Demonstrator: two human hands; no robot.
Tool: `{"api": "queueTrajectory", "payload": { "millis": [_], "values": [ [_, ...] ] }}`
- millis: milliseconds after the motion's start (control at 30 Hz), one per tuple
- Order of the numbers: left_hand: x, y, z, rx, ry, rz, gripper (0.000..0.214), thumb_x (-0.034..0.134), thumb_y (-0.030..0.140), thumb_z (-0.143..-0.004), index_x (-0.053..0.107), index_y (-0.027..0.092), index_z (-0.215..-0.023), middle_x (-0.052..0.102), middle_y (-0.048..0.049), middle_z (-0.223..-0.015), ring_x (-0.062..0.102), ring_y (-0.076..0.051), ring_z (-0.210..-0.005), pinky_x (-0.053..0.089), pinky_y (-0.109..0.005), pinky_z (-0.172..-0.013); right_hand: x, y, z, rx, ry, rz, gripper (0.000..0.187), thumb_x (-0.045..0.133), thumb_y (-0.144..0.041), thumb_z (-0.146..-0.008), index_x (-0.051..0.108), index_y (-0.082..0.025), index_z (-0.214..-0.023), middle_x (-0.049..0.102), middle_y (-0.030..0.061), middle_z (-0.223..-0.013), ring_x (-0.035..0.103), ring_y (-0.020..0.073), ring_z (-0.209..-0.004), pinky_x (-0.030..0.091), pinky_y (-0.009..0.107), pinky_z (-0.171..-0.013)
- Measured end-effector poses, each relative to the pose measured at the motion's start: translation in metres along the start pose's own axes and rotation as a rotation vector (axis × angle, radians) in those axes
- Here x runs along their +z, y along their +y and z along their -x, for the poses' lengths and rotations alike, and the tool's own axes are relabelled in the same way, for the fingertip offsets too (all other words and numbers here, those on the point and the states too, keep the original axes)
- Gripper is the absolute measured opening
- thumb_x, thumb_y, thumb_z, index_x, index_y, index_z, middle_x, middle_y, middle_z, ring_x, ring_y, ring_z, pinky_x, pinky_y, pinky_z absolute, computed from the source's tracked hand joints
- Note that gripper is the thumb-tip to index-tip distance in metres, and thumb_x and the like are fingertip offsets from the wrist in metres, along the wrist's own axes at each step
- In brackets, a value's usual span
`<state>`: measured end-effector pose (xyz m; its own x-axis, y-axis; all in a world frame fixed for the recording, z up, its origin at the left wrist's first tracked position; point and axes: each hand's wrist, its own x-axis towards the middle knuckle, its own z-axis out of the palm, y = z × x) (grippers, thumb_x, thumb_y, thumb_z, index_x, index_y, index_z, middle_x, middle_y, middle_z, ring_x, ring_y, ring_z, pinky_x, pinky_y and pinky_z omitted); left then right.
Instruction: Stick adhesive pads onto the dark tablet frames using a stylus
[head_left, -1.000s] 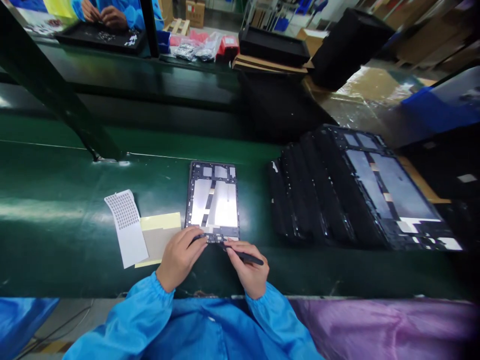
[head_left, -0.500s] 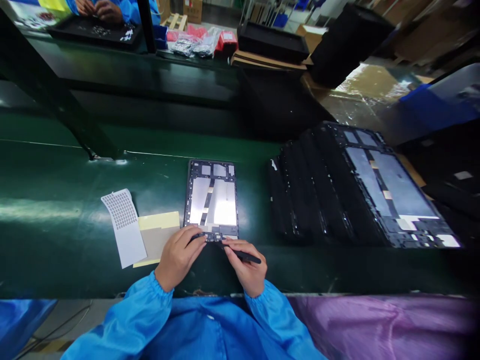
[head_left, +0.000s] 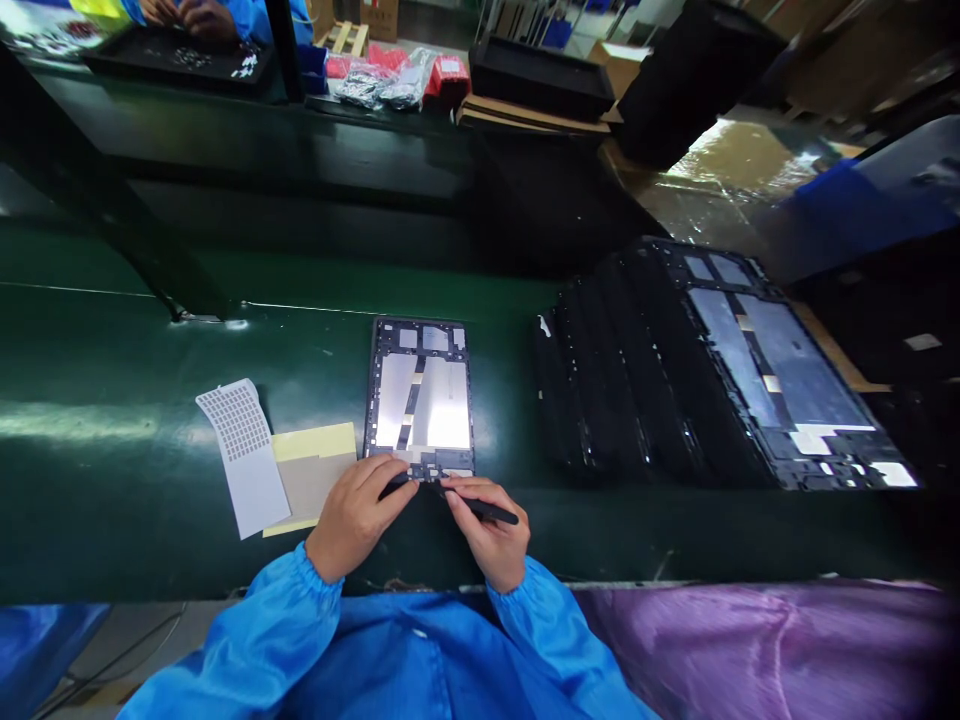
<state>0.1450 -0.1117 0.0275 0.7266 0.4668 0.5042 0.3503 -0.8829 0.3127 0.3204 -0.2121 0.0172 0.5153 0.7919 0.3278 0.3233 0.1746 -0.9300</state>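
Note:
An opened tablet [head_left: 442,400] lies on the green bench with its silver inner plates and a dark flex cable showing. My left hand [head_left: 358,515] has its fingers bent over the tablet's near left edge, the thumb against the near side. Between the thumb and fingers of my right hand [head_left: 491,530] are slim black tweezers [head_left: 491,512], pointing left at the same near edge. Their tip is too small to make out. To the left are a white sheet of small grey stickers [head_left: 244,435] and a yellow-edged beige sheet [head_left: 315,465], partly overlapped by it.
On the right leans a stack of black tablet bodies [head_left: 780,370], the top one showing its inside. A dark post [head_left: 142,230] rises at the left. Across the bench, another person's hands [head_left: 187,15] work over a black tray [head_left: 150,65]. Purple fabric [head_left: 750,640] hangs at the near right.
The whole view has shifted slightly. Both hands stay at the tablet's near edge, with the left thumb a little further along it; the tweezers remain in the right hand.

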Motion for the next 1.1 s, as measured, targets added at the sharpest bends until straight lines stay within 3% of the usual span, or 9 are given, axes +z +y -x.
{"api": "queueTrajectory", "payload": {
  "millis": [367, 567, 733, 833, 933, 1000, 1100],
  "values": [
    [-0.004, 0.006, -0.002, 0.069, -0.11, -0.109, 0.026, 0.053, 0.009, -0.094, 0.066, 0.022, -0.112, 0.072, -0.0108, -0.111, 0.068, -0.024, -0.109, 0.058, -0.04, -0.093, 0.0, -0.002, -0.001, -0.001, -0.01, 0.001, 0.005, 0.071, -0.02, -0.087, 0.069, -0.022, -0.084, 0.08, 0.0067, -0.084, 0.078, 0.0226, -0.079, 0.067, 0.041, -0.079],
    [-0.001, 0.006, -0.001, 0.079, -0.107, -0.143, 0.023, 0.056, 0.01, -0.093, 0.066, 0.022, -0.11, 0.072, -0.0104, -0.111, 0.068, -0.025, -0.106, 0.058, -0.04, -0.091, 0.0, 0.0, 0.001, -0.032, 0.1, -0.007, 0.008, 0.069, -0.016, -0.088, 0.068, -0.023, -0.085, 0.079, 0.0047, -0.083, 0.078, 0.0226, -0.077, 0.067, 0.041, -0.076],
    [0.001, 0.004, 0.002, 0.085, -0.1, -0.15, 0.021, 0.06, 0.012, -0.092, 0.067, 0.019, -0.111, 0.071, -0.0118, -0.112, 0.067, -0.027, -0.109, 0.057, -0.041, -0.092, 0.003, -0.009, -0.002, -0.049, -0.029, 0.032, 0.019, 0.066, -0.014, -0.089, 0.069, -0.032, -0.092, 0.08, 0.0047, -0.088, 0.078, 0.0274, -0.081, 0.067, 0.045, -0.08],
    [-0.005, 0.013, 0.01, 0.057, -0.066, -0.145, 0.025, 0.062, 0.011, -0.09, 0.066, 0.018, -0.114, 0.07, -0.0123, -0.119, 0.064, -0.027, -0.115, 0.056, -0.041, -0.094, -0.009, -0.012, -0.001, -0.101, 0.021, 0.079, 0.02, 0.062, -0.019, -0.091, 0.068, -0.038, -0.092, 0.079, 0.0043, -0.084, 0.077, 0.0307, -0.081, 0.065, 0.051, -0.085],
    [-0.012, 0.031, 0.021, -0.094, 0.011, -0.075, 0.015, 0.062, 0.015, -0.092, 0.066, 0.018, -0.106, 0.073, -0.0097, -0.104, 0.068, -0.024, -0.099, 0.057, -0.037, -0.085, -0.032, -0.008, 0.001, -0.177, 0.086, 0.2, 0.02, 0.054, -0.02, -0.094, 0.066, -0.036, -0.096, 0.076, 0.0044, -0.085, 0.076, 0.0308, -0.087, 0.06, 0.056, -0.093],
    [-0.013, 0.04, 0.026, -0.215, 0.017, -0.018, 0.008, 0.059, 0.02, -0.095, 0.066, 0.019, -0.098, 0.071, -0.0067, -0.091, 0.067, -0.02, -0.082, 0.056, -0.034, -0.075, -0.041, -0.002, 0.002, -0.178, 0.014, 0.39, 0.022, 0.057, -0.025, -0.094, 0.066, -0.032, -0.112, 0.072, 0.0065, -0.092, 0.074, 0.0281, -0.083, 0.065, 0.046, -0.078],
    [-0.007, 0.04, 0.029, -0.275, 0.048, -0.013, 0.015, 0.05, 0.023, -0.099, 0.065, 0.02, -0.099, 0.071, -0.0071, -0.093, 0.068, -0.02, -0.081, 0.055, -0.034, -0.073, -0.034, 0.01, -0.003, -0.154, -0.197, 0.729, 0.054, 0.069, -0.041, -0.088, 0.056, -0.026, -0.138, 0.067, 0.0086, -0.097, 0.069, 0.0211, -0.061, 0.056, 0.029, -0.047]
  ]
}}
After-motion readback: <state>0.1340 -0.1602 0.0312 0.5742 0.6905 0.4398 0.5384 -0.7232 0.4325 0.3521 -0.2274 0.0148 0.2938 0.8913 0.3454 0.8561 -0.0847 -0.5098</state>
